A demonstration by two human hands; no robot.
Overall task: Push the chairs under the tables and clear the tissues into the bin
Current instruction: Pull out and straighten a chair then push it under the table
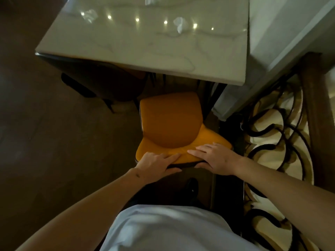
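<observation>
An orange padded chair stands in front of me, its seat just short of the near edge of a pale marble table. My left hand and my right hand both grip the top of the chair's backrest, fingers over the front, thumbs behind. Three crumpled white tissues lie on the table: one at the left, one in the middle and one at the far edge, cut off by the frame. No bin is in view.
A dark chair sits tucked under the table's left side. To the right runs a railing of dark curled ironwork with a wooden rail. A pale ledge adjoins the table's right edge. Dark floor spreads to the left.
</observation>
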